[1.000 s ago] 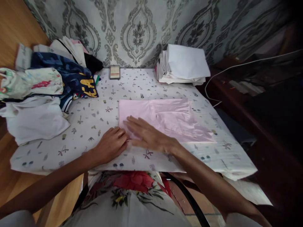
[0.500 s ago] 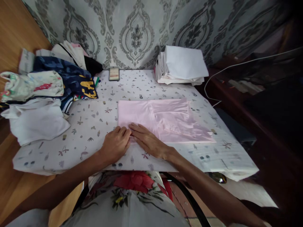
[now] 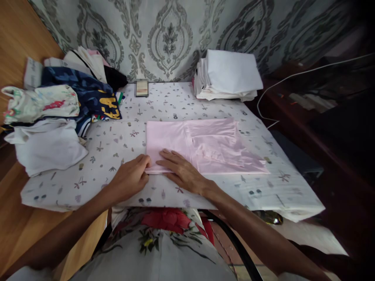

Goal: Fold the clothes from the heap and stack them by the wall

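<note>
A folded pink garment [image 3: 166,134] lies flat in front of me, its left part smooth and its right part loose and creased. At its near left corner, my left hand [image 3: 131,177] is closed, with thumb and curled fingers pinching the edge. My right hand [image 3: 183,171] rests palm down over the near edge, fingers stretched out and slightly spread on the cloth. Both hands are a little apart, and the cloth beneath the right palm is hidden.
A printed white sheet covers the table [image 3: 111,144]. On the left lies a heap of clothes [image 3: 49,144], with a navy piece [image 3: 84,89] among them. Folded white cloths [image 3: 231,74] are stacked at the back right. A small blurred box [image 3: 141,88] stands by the wall. A white cable [image 3: 288,82] runs along the right.
My left hand has slid left along the near edge to the garment's corner, away from the right hand. My right hand stays on the cloth, its fingers a bit more spread.
</note>
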Demonstrator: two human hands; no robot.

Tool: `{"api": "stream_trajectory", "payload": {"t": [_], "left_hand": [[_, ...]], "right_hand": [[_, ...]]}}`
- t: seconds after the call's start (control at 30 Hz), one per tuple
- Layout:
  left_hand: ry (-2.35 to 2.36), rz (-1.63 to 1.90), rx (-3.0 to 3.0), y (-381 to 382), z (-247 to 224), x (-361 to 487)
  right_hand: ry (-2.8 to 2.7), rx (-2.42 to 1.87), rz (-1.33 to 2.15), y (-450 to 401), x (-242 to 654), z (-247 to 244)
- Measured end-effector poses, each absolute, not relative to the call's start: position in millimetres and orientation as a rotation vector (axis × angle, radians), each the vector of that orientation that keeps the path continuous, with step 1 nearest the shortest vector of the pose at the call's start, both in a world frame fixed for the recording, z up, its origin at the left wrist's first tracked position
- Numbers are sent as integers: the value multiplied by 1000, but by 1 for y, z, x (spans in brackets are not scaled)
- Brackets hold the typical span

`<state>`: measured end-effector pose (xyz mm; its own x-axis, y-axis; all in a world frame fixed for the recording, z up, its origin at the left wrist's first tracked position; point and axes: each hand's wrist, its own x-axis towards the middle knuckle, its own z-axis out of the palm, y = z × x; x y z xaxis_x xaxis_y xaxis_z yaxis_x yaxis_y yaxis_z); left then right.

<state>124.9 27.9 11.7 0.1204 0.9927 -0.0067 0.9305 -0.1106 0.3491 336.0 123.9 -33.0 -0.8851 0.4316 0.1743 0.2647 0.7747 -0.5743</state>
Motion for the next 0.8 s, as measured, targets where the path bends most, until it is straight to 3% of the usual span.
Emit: {"api": "stream_trajectory", "payload": {"t": [0.5, 0.57, 0.67, 0.8], "left_hand": [[1402, 546, 2288, 84, 22, 113], [1293, 446, 2318, 88, 26, 119], [1203, 259, 2416, 81, 27, 125], [1311, 171, 2471, 70, 21, 126]], "right_hand": [[-2363, -707, 835, 83, 337, -17], [-2177, -816, 1029, 60, 341, -13], [-1794, -959, 1591, 34, 345, -11], [-1296, -967, 2104, 24, 341, -14]]}}
